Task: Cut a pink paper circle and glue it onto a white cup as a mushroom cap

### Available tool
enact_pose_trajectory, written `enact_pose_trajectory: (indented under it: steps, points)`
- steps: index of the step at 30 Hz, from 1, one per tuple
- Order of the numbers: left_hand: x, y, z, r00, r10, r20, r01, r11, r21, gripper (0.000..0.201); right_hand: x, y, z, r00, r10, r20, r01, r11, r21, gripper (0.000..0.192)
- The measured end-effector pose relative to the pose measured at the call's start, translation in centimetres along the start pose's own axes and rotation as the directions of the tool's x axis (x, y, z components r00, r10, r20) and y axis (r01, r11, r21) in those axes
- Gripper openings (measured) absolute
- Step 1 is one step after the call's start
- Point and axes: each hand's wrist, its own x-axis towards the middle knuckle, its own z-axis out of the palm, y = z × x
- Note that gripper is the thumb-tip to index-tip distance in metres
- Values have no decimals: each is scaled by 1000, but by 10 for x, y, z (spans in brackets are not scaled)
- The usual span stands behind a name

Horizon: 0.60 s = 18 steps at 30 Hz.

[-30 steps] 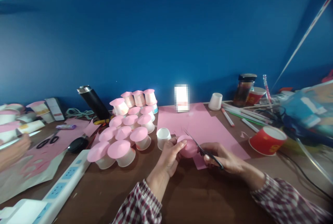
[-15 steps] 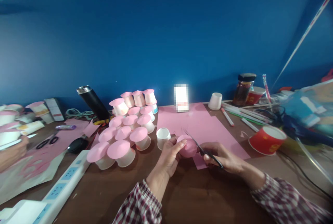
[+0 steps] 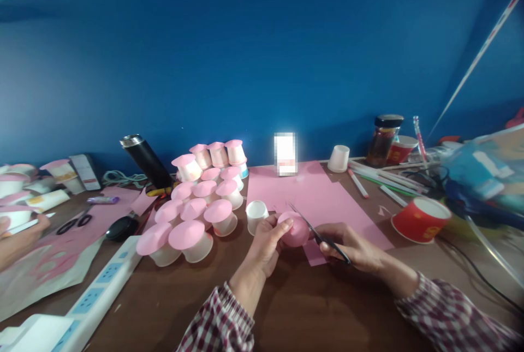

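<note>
Between thumb and fingers, my left hand [image 3: 269, 243] pinches a round piece of pink paper [image 3: 298, 230]. My right hand [image 3: 347, 245] is closed around dark scissors [image 3: 336, 249], whose blades point up and left across the right edge of the pink piece. Just left of the piece stands a white paper cup [image 3: 257, 218]. Beneath and behind my hands lie pink paper sheets [image 3: 347, 204]. To the left, several upturned cups carry shallow pink paper cones [image 3: 187, 234] on top, grouped in rows.
A power strip [image 3: 96, 292], a black mouse [image 3: 123, 228] and a black flask [image 3: 147, 162] are on the left. Another person's hand [image 3: 30, 234] works at the far left. Rightward are a red paper cup [image 3: 421, 220], pens [image 3: 387, 176], a lidded jar [image 3: 382, 142] and a cable.
My hands, the scissors and the pink piece are almost unmoved. At the far left, the other person's hand has shifted slightly.
</note>
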Motion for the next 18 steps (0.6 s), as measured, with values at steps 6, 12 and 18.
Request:
enact_pose_trajectory:
  steps: [6, 12, 18]
  points:
    - [2, -1, -2, 1000, 16, 4, -16, 1000, 1, 24, 0, 1, -1, 1000, -3, -6, 3, 1000, -12, 48]
    - [2, -2, -3, 1000, 11, 19, -12, 999, 38, 28, 0, 4, -3, 1000, -9, -4, 9, 1000, -30, 46]
    - [2, -1, -4, 1000, 1, 5, -2, 999, 53, 28, -1, 6, -4, 1000, -3, 2, 3, 999, -34, 45]
